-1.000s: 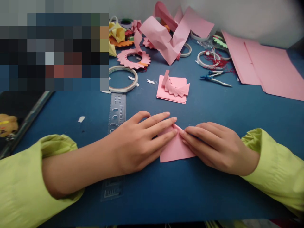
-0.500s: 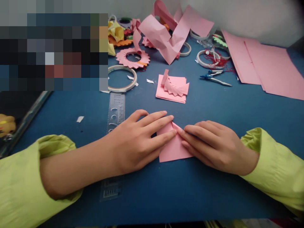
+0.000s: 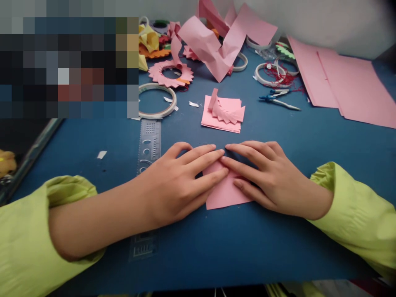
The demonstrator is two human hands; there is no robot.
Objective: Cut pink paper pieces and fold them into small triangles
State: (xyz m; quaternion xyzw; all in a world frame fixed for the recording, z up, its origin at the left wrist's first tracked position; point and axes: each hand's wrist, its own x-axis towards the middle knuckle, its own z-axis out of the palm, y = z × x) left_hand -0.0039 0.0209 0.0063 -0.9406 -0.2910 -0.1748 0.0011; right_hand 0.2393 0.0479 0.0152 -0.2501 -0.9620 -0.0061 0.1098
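A small pink sheet of paper lies on the blue table between my hands, its upper part folded and mostly covered by fingers. My left hand rests over the paper's left side, palm down with fingers stretched and spread. From the right, my right hand lies over the folded upper edge, its fingers apart and the index fingertip near the left hand's fingers. Just beyond the hands sits a stack of pink squares. On that stack rests a curved chain of folded pink pieces.
A clear plastic ruler passes under my left forearm. Behind stand a tape roll, a pink folded ring, a crumpled pink sheet and a blue-and-white compass. Large pink sheets lie at the right.
My right hand's fingers have spread and shifted up and left over the fold. My left hand stays pressed on the paper. The view has shifted slightly.
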